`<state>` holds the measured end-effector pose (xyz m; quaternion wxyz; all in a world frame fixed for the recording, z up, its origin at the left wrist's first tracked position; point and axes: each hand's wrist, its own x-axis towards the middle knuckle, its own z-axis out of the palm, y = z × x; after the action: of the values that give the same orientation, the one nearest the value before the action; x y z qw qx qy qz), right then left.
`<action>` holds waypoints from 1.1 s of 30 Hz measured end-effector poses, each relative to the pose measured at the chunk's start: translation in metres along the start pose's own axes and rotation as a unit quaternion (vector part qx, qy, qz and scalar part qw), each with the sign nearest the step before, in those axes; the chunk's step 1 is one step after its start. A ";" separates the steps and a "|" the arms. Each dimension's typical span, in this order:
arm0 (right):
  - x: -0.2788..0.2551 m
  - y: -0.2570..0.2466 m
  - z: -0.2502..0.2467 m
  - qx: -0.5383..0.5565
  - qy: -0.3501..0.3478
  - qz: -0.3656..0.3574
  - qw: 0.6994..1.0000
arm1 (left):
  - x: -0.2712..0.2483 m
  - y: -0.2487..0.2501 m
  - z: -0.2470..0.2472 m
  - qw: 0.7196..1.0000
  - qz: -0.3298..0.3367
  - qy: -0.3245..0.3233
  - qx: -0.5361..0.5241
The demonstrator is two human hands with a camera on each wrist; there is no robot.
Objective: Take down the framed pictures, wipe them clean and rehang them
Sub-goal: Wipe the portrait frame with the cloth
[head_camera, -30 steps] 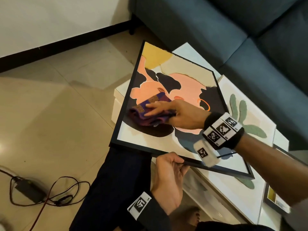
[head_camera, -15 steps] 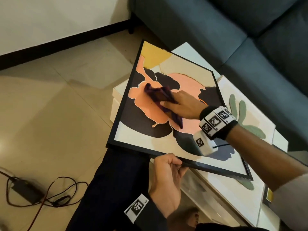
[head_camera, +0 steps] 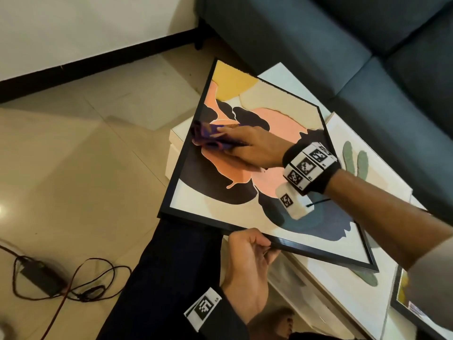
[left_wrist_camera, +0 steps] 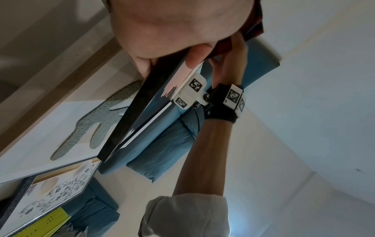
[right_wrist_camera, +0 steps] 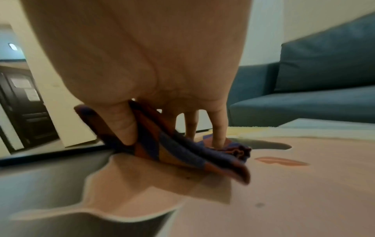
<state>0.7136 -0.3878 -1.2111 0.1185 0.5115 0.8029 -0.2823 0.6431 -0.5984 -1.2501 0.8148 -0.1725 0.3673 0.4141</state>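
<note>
A black-framed picture (head_camera: 267, 177) with pink, black and yellow shapes is held tilted over a low white table (head_camera: 175, 141). My left hand (head_camera: 255, 246) grips the near lower edge of the frame, thumb on top and fingers underneath. My right hand (head_camera: 247, 146) pinches a purple and orange cloth (head_camera: 208, 136) and presses it on the glass close to the frame's left edge. In the right wrist view the cloth (right_wrist_camera: 182, 154) is caught between thumb and fingers, and the fingertips press it on the picture (right_wrist_camera: 263, 184). The left wrist view shows the frame (left_wrist_camera: 129, 118) edge-on.
A white picture with a green cactus shape (head_camera: 353, 155) lies flat on the table under the held one. Another framed picture (head_camera: 402, 303) sits at the right edge. A blue sofa (head_camera: 318, 45) stands behind. A power adapter with cables (head_camera: 41, 276) lies on the tiled floor at the left.
My right hand has slid the cloth up and to the left across the glass, from the middle to near the left frame edge. My left hand keeps its grip.
</note>
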 end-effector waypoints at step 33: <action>0.047 0.044 -0.008 0.011 0.064 0.168 0.984 | -0.005 0.000 0.004 0.999 0.008 0.021 0.028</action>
<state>0.7323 -0.3341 -1.2411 0.1064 0.6575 0.7083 -0.2339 0.6430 -0.5992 -1.2437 0.8085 -0.1549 0.3968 0.4060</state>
